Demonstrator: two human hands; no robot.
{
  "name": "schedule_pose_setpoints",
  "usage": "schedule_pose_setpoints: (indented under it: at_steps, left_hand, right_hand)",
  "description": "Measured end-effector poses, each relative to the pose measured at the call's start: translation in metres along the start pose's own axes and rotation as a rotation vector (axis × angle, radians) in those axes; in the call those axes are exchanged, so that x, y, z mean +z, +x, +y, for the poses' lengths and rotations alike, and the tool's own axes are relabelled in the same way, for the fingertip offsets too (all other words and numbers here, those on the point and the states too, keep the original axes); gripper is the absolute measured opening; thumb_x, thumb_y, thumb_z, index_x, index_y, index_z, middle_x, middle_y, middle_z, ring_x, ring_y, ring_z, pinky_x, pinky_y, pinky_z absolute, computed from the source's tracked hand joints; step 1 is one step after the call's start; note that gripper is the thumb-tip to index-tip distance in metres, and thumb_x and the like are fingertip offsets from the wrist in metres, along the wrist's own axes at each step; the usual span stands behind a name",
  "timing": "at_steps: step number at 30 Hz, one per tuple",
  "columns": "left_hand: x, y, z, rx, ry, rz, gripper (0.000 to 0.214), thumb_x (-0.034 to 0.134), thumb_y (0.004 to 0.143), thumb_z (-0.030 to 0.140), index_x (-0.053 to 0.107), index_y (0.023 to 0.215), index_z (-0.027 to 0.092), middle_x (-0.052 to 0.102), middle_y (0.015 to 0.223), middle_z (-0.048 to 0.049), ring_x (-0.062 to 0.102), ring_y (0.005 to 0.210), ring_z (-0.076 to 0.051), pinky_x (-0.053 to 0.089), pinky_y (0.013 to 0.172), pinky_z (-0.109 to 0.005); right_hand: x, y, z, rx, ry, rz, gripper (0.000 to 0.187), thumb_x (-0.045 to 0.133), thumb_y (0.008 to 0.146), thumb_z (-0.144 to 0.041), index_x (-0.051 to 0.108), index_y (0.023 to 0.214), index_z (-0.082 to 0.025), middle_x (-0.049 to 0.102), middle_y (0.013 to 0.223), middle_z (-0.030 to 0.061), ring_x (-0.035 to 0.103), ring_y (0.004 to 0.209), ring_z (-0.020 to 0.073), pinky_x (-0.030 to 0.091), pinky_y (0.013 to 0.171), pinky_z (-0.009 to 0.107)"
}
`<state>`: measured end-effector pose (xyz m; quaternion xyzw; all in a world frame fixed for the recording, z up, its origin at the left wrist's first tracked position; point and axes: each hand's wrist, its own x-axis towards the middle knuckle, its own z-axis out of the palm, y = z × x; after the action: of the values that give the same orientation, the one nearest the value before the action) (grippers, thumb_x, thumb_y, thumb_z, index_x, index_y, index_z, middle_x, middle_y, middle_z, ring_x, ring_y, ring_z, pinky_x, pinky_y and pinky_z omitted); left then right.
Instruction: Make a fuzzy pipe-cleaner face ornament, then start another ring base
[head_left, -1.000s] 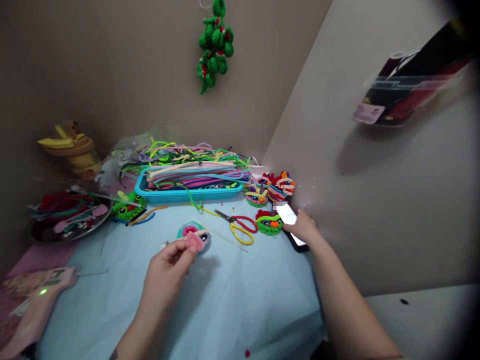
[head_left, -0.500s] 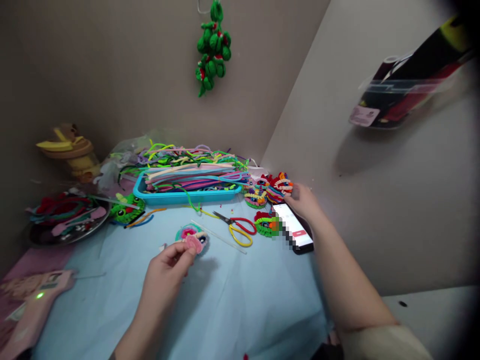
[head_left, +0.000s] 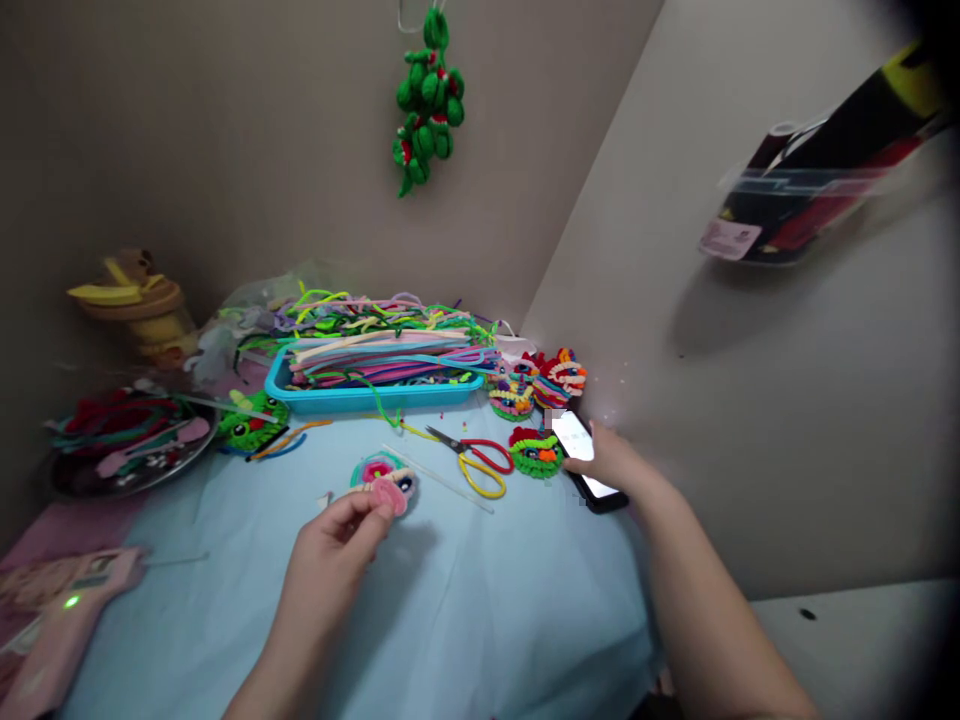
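My left hand point(head_left: 341, 535) pinches a fuzzy pink oval pipe-cleaner piece point(head_left: 390, 493) between thumb and fingers. Right behind it shows a pipe-cleaner figure point(head_left: 375, 466) with teal and pink loops and a dark eye; I cannot tell whether the two are joined. My right hand point(head_left: 619, 465) lies across a smartphone point(head_left: 574, 435) with a lit white screen, its fingers reaching over to the left edge. Touching or close to the phone's left side is a green and red pipe-cleaner figure point(head_left: 536, 453). Scissors point(head_left: 480, 462) with one red and one yellow handle lie open between the hands.
A blue tray point(head_left: 375, 400) full of colourful pipe cleaners stands at the back. More finished figures point(head_left: 559, 378) sit at its right. A metal bowl point(head_left: 135, 485), a green figure point(head_left: 255, 422) and a pink glue gun point(head_left: 82, 610) with a green light are on the left.
My right hand has come down from the phone's upper right edge to lie over its screen. The red mark on the screen no longer shows. My left hand has hardly moved.
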<state>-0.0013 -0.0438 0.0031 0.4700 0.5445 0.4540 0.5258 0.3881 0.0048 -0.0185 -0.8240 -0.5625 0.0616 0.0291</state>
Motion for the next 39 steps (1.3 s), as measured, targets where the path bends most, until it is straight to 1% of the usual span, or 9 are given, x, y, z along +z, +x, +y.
schedule_pose_setpoints:
  at_steps: [2,4,8,13,17,27,33,39]
  left_hand:
    - [0.002,0.000,0.000,0.023,-0.001,0.000,0.025,0.066,0.067,0.040,0.063,0.064,0.016,0.052,0.060,0.0009,0.041,0.052,-0.010,0.033,0.050,-0.021]
    - [0.002,0.000,0.000,0.033,0.000,0.009,0.025,0.067,0.067,0.040,0.063,0.063,0.016,0.052,0.061,0.0005,0.041,0.052,-0.010,0.033,0.050,-0.021]
    - [0.001,0.000,0.000,-0.016,0.013,0.025,0.028,0.067,0.067,0.043,0.065,0.068,0.016,0.051,0.060,0.0010,0.040,0.051,-0.010,0.031,0.047,-0.021]
    - [0.002,-0.001,0.004,0.031,0.002,0.023,0.026,0.067,0.066,0.041,0.065,0.065,0.015,0.052,0.059,0.0003,0.040,0.051,-0.010,0.032,0.048,-0.021]
    - [0.004,-0.001,0.006,0.022,-0.015,0.030,0.025,0.067,0.065,0.040,0.064,0.064,0.015,0.053,0.059,-0.0001,0.041,0.051,-0.010,0.033,0.047,-0.021]
    - [0.003,-0.003,0.007,0.031,-0.003,0.023,0.023,0.067,0.065,0.039,0.065,0.063,0.016,0.052,0.057,0.0004,0.040,0.050,-0.010,0.032,0.047,-0.021]
    - [0.004,-0.002,0.007,0.031,0.007,0.024,0.022,0.066,0.066,0.038,0.065,0.063,0.016,0.052,0.058,0.0003,0.041,0.050,-0.010,0.032,0.048,-0.022]
    - [0.005,-0.001,0.008,0.029,0.010,0.035,0.021,0.066,0.065,0.038,0.065,0.062,0.017,0.051,0.056,0.0010,0.042,0.051,-0.011,0.033,0.050,-0.023]
  right_hand:
    - [0.008,-0.003,0.001,0.007,-0.023,-0.024,0.079,0.072,0.062,-0.046,0.046,0.124,-0.004,0.057,0.121,0.0269,0.057,0.109,0.0385,0.046,0.084,0.040]
    - [0.012,-0.002,-0.001,0.010,-0.026,-0.028,0.075,0.071,0.064,-0.042,0.045,0.123,-0.005,0.059,0.119,0.0264,0.058,0.108,0.0377,0.046,0.083,0.040]
    - [0.014,0.005,-0.004,0.016,-0.013,-0.022,0.065,0.067,0.066,-0.036,0.047,0.120,-0.006,0.061,0.114,0.0245,0.059,0.106,0.0360,0.046,0.081,0.038]
    - [0.019,0.011,-0.004,0.065,0.007,0.003,0.067,0.067,0.065,-0.039,0.046,0.120,-0.005,0.059,0.115,0.0260,0.056,0.110,0.0371,0.045,0.085,0.040]
    - [0.022,0.012,-0.005,0.121,0.026,0.015,0.069,0.069,0.064,-0.040,0.046,0.119,-0.006,0.059,0.115,0.0256,0.058,0.108,0.0364,0.046,0.082,0.039]
    - [0.023,0.006,0.003,0.101,0.054,0.017,0.074,0.068,0.065,-0.050,0.045,0.118,-0.004,0.058,0.117,0.0272,0.058,0.106,0.0373,0.047,0.079,0.039]
    - [0.022,0.007,0.001,0.085,0.080,0.007,0.069,0.066,0.066,-0.047,0.047,0.120,-0.008,0.058,0.119,0.0235,0.058,0.109,0.0344,0.048,0.079,0.035]
    - [0.021,0.006,0.002,0.106,0.099,0.005,0.069,0.064,0.067,-0.045,0.046,0.123,-0.009,0.058,0.120,0.0229,0.059,0.108,0.0340,0.048,0.078,0.035]
